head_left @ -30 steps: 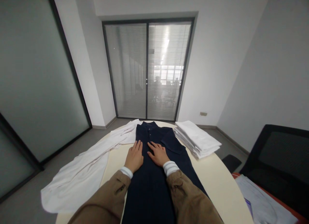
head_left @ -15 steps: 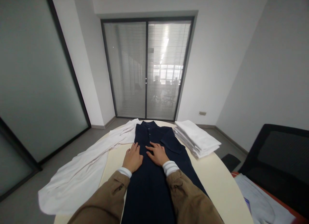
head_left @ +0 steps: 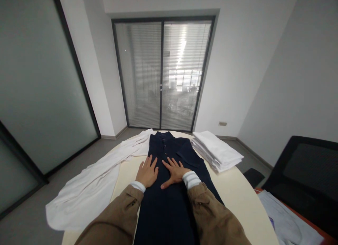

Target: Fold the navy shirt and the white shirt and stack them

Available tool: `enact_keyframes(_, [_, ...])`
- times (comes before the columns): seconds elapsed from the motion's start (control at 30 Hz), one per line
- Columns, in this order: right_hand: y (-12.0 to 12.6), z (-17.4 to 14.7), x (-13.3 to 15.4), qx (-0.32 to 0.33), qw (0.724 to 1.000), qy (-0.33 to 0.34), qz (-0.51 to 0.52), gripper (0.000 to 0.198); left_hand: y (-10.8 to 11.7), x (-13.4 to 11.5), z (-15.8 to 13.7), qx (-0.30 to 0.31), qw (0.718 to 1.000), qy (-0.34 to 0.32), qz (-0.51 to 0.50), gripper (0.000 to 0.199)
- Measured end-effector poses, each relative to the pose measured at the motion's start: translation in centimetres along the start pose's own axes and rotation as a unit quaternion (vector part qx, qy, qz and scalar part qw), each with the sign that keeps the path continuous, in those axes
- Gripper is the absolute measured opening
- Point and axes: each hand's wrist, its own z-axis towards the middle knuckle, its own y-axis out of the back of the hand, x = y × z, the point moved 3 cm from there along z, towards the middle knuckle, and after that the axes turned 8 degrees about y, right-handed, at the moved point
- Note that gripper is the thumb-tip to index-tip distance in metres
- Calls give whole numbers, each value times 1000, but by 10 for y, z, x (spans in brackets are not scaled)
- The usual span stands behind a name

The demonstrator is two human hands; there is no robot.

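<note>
A dark navy shirt (head_left: 165, 206) with a buttoned placket lies lengthwise on the pale round table (head_left: 237, 199), its collar at the far edge. One short sleeve is turned in across the upper right of it. My left hand (head_left: 148, 171) rests flat at the shirt's left edge, fingers spread and pointing away from me. On the middle of the shirt, below the buttons, lies my right hand (head_left: 175, 171), its fingers spread and thumb stretched toward me. Neither hand grips the cloth. Both my forearms cover part of the shirt's sides.
White garments (head_left: 87, 188) lie stretched along the table's left side, hanging past its edge. A stack of folded white cloths (head_left: 216, 151) sits at the far right. Beyond the right edge stands a black mesh chair (head_left: 303, 171), with pale cloth (head_left: 287, 217) near it.
My right hand has turned and spread, its thumb now stretched out toward me over the shirt. The fingers of my left hand have spread wider. The view has shifted slightly.
</note>
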Motion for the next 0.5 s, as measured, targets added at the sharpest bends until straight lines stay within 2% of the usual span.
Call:
enact_keyframes(0.1, [3, -7, 9, 47, 999, -14, -4, 144, 1, 1, -1, 3, 1000, -4, -8, 60])
enact_keyframes(0.2, [9, -13, 15, 38, 999, -19, 2, 145, 6, 0, -3, 5, 1000, -21, -21, 65])
enact_keyframes(0.27, [18, -19, 12, 9, 999, 19, 26, 128, 11, -3, -5, 6, 998, -61, -29, 66])
enact_keyframes(0.33, [29, -29, 1, -46, 995, 64, 60, 95, 16, -7, -7, 18, 993, -113, -40, 65])
enact_keyframes(0.4, [41, -43, -23, -99, 993, 23, 64, 74, 19, -9, -9, 39, 987, -149, -51, 64])
enact_keyframes(0.5, [52, -66, -62, -187, 979, -79, -23, 56, 20, -11, -11, 60, 985, -154, -58, 62])
